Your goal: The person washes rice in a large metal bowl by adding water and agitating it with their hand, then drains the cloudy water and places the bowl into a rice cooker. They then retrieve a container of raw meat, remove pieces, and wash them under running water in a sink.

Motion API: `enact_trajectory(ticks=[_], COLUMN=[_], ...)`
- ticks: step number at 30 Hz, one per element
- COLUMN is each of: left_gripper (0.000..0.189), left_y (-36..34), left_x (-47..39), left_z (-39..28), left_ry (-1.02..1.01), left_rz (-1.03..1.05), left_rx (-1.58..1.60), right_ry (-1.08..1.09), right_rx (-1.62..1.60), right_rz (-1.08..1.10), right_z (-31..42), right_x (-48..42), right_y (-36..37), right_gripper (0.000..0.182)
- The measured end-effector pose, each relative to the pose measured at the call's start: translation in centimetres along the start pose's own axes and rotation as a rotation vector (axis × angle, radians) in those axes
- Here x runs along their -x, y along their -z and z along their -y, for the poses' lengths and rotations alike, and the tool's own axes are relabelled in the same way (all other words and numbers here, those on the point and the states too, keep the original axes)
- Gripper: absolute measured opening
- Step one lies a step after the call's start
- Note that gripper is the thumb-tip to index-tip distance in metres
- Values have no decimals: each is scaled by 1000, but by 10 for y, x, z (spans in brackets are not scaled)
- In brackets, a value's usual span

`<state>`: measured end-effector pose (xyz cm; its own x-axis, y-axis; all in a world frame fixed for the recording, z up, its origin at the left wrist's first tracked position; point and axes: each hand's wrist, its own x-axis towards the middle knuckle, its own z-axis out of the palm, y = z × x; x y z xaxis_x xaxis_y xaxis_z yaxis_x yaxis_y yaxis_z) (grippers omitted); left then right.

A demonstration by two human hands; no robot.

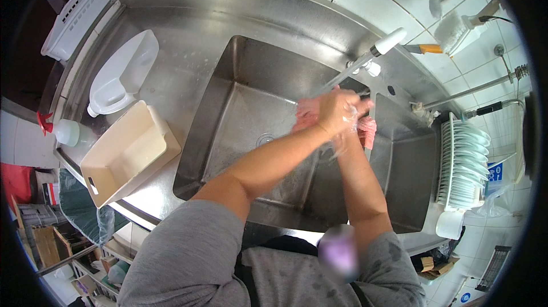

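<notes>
Over the divider of a stainless steel double sink (239,101), my left hand (340,110) is closed on a wet, bunched pink cloth (306,112). Its arm crosses over my right wrist. My right hand (352,125) is beneath it and against the cloth, mostly hidden, so its grip cannot be made out. More of the cloth sticks out to the right of the hands. White suds cling to the skin around the wrist. Above, a tap with a white nozzle (389,41) pours a stream of water onto the hands and cloth. A drain (265,139) shows in the left basin's floor.
A beige plastic bin (128,157), a cut-open white plastic jug (124,71) and a spray bottle (70,131) with a red trigger stand left of the basin. At right is a white rack of plates (466,161). Brushes (458,33) hang on the tiled wall.
</notes>
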<state>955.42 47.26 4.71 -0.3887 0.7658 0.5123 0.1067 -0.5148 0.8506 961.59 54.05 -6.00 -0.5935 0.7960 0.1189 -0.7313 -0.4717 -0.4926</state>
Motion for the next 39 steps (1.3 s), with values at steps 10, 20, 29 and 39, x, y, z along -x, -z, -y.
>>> enact_trajectory(ticks=[10, 20, 29, 39], left_gripper=[25, 3, 9, 25], left_y=[11, 13, 17, 23], left_x=[14, -90, -106, -82], left_z=[51, 25, 30, 44], left_ry=[75, 197, 419, 344], left_rz=[11, 278, 478, 235], left_rx=[-420, -707, -712, -17], right_ry=[-216, -334, -415, -249], right_rx=[19, 489, 571, 671], right_rz=[-136, -453, -550, -354], right_z=[-1, 48, 62, 108], right_x=[11, 28, -30, -24], right_y=[-5, -77, -81, -114], right_gripper=[28, 39, 28, 36])
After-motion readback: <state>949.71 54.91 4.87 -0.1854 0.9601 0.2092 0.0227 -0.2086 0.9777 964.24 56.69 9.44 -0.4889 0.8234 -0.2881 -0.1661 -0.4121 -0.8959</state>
